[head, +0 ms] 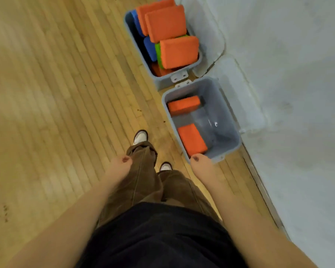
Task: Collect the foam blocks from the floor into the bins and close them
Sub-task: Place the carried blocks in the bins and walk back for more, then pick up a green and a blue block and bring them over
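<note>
1. We see our left hand [122, 167] and right hand [201, 167] hanging at mid-frame, holding nothing; finger positions unclear.
2. Near bin [232, 120], centre right, holds two orange blocks [191, 139].
3. Far bin [128, 22], upper centre, is heaped with orange, blue and green blocks [165, 23].

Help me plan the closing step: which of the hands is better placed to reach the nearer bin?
Probably the right hand: it hangs just over the near rim of the nearer bin. The left hand hangs beside the trouser leg, farther away.

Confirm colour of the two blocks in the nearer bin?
Both blocks orange, in the grey bin; head view.
</note>
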`<action>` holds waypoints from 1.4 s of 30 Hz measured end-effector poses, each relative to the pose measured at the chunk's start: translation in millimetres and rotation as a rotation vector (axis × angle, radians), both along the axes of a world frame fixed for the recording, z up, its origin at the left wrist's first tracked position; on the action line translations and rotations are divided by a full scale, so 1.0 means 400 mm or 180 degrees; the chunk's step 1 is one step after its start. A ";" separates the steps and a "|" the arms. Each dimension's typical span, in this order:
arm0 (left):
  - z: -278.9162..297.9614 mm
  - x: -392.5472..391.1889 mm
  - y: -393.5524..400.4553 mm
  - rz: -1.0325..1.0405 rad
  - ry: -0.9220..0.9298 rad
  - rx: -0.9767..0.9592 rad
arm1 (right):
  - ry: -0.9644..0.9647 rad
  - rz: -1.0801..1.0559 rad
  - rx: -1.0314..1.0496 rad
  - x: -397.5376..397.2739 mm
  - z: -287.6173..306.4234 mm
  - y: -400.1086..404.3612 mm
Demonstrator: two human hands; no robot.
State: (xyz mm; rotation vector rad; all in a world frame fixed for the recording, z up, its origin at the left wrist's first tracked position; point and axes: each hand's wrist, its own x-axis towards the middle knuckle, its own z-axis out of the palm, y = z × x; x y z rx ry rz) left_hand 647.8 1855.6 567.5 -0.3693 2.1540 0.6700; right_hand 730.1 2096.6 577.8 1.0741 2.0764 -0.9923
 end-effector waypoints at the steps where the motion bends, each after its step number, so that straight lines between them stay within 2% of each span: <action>1: 0.004 0.038 -0.048 0.0285 -0.0011 -0.0041 | -0.0021 0.0304 -0.0009 -0.013 0.004 -0.029; 7: 0.042 0.273 -0.301 0.2027 0.0009 -0.0164 | 0.0040 0.2208 -0.0228 -0.118 0.041 -0.270; 12: 0.073 0.502 -0.445 0.3643 0.0109 -0.0199 | 0.0091 0.3892 -0.0285 -0.173 0.074 -0.593; 16: 0.079 0.673 -0.585 0.4760 0.0088 -0.0075 | 0.0300 0.4793 -0.0459 -0.152 0.062 -0.910; 19: 0.072 0.744 -0.720 0.5206 0.0161 -0.0112 | 0.0314 0.5216 -0.0481 -0.100 0.032 -1.154; 22: 0.067 0.777 -0.866 0.5516 0.0196 -0.0173 | 0.0335 0.5463 -0.0497 -0.040 0.018 -1.369; 28: 0.112 0.771 -1.169 0.5606 0.0588 0.0140 | 0.0329 0.5593 -0.0409 -0.009 0.030 -1.669; 33: 0.128 0.691 -1.429 0.5788 0.0872 0.0418 | 0.0438 0.5185 -0.0370 -0.079 0.039 -1.835; 38: 0.122 0.581 -1.687 0.5604 0.0902 0.0426 | 0.0176 0.4453 -0.0240 -0.165 0.006 -2.033; 42: 0.114 0.536 -1.925 0.5739 0.0880 0.0382 | 0.0093 0.4417 -0.0334 -0.229 -0.013 -2.279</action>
